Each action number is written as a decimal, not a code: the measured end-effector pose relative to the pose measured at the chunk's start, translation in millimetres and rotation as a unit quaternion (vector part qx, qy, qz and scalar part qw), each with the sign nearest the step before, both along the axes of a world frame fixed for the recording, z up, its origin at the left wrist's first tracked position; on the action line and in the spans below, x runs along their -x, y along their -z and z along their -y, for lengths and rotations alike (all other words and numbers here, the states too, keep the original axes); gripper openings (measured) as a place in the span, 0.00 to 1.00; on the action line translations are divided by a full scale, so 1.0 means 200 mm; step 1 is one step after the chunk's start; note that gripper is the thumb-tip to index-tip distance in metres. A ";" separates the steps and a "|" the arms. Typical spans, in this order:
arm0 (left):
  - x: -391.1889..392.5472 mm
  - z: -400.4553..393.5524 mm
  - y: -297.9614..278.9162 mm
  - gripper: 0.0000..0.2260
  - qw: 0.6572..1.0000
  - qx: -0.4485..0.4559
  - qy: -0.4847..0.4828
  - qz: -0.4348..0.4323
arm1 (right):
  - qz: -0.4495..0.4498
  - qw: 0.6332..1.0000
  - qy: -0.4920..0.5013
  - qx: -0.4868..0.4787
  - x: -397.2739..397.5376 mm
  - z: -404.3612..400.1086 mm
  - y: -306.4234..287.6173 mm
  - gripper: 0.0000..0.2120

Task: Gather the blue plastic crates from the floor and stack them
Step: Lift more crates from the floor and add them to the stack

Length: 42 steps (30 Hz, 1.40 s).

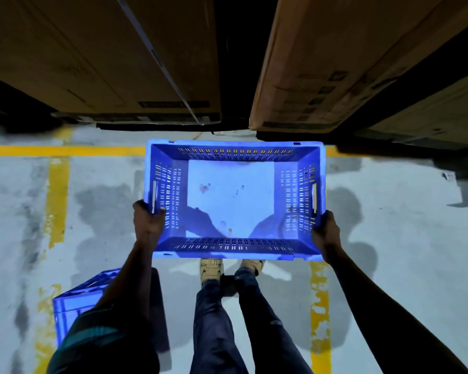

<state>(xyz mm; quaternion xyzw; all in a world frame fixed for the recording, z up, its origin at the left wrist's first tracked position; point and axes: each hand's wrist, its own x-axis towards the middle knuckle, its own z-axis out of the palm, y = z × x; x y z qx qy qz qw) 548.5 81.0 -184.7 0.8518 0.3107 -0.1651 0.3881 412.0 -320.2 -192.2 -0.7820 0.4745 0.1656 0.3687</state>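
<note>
The left hand (149, 217) and right hand (325, 228) are each clamped on an end wall of the empty crate (230, 198), held level above the floor (389, 211), clear of the feet. To stack well, keep it level, turn toward the second crate (73, 300) below-left of the held one, and align rims before lowering. That second crate is largely hidden by the left arm; the cardboard boxes (106, 58) beyond have unreadable labels.

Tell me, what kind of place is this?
Probably a warehouse or storeroom. Big cardboard boxes stand ahead, yellow lines are painted on the concrete floor, and both hands hold a blue crate with another crate nearby.
</note>
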 end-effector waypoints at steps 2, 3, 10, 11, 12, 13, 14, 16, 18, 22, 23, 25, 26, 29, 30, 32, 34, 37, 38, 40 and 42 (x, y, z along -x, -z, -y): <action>0.05 -0.03 -0.01 0.22 1.000 0.000 0.014 -0.020 | -0.008 1.000 -0.004 -0.004 0.01 -0.01 -0.01 0.14; 0.06 -0.03 -0.01 0.24 0.999 0.001 0.019 -0.026 | -0.015 1.000 -0.005 -0.006 0.01 -0.01 -0.02 0.14; 0.08 -0.06 -0.03 0.21 0.998 -0.016 0.031 -0.045 | -0.035 0.999 0.018 -0.014 0.06 -0.06 -0.05 0.11; 0.09 -0.07 -0.02 0.21 0.998 -0.020 0.029 -0.050 | -0.034 0.999 0.034 -0.015 0.09 -0.08 -0.05 0.13; 0.12 -0.07 -0.03 0.21 0.998 -0.022 0.022 -0.056 | -0.026 0.998 0.051 -0.017 0.12 -0.10 -0.06 0.16; 0.14 -0.07 -0.03 0.22 0.998 -0.029 0.009 -0.063 | -0.018 0.998 0.065 -0.016 0.16 -0.13 -0.07 0.20; 0.16 -0.07 -0.03 0.23 0.997 -0.042 -0.006 -0.070 | -0.012 0.997 0.081 -0.012 0.19 -0.16 -0.06 0.22; 0.21 -0.07 -0.03 0.24 0.992 -0.073 -0.027 -0.096 | 0.004 0.991 0.136 -0.003 0.25 -0.21 -0.03 0.22; 0.26 -0.08 -0.02 0.23 0.986 -0.050 -0.073 -0.143 | 0.009 0.971 0.240 -0.013 0.28 -0.25 0.02 0.18; 0.34 -0.14 0.04 0.17 0.962 0.111 -0.204 -0.145 | 0.065 0.924 0.369 -0.070 0.27 -0.27 0.10 0.20; 0.34 -0.14 0.04 0.18 0.962 0.109 -0.219 -0.122 | 0.084 0.919 0.374 -0.088 0.28 -0.25 0.13 0.21; 0.34 -0.10 0.03 0.20 0.963 0.119 -0.225 -0.089 | 0.122 0.917 0.363 -0.114 0.32 -0.21 0.24 0.21; 0.36 -0.10 0.03 0.20 0.962 0.128 -0.229 -0.075 | 0.144 0.916 0.353 -0.128 0.32 -0.22 0.21 0.19; 0.41 -0.12 0.05 0.20 0.962 0.153 -0.221 -0.051 | 0.180 0.913 0.333 -0.150 0.30 -0.26 0.07 0.12; 0.42 -0.13 0.05 0.19 0.962 0.173 -0.209 -0.039 | 0.192 0.911 0.328 -0.161 0.30 -0.28 0.05 0.12; 0.44 -0.16 0.05 0.18 0.960 0.209 -0.188 -0.023 | 0.188 0.911 0.334 -0.155 0.31 -0.31 0.03 0.17; 0.44 -0.17 0.05 0.18 0.961 0.213 -0.177 -0.029 | 0.172 0.913 0.340 -0.143 0.33 -0.34 0.03 0.23; 0.42 -0.20 0.05 0.17 0.961 0.218 -0.163 -0.043 | 0.180 0.904 0.360 -0.143 0.32 -0.39 0.00 0.21; 0.41 -0.21 0.06 0.16 0.960 0.227 -0.157 -0.045 | 0.179 0.900 0.370 -0.148 0.30 -0.40 0.00 0.20; 0.44 -0.24 0.07 0.13 0.955 0.252 -0.153 -0.036 | 0.187 0.880 0.407 -0.156 0.32 -0.44 0.02 0.22; 0.47 -0.25 0.08 0.11 0.945 0.283 -0.161 -0.025 | 0.199 0.867 0.427 -0.162 0.34 -0.47 0.06 0.26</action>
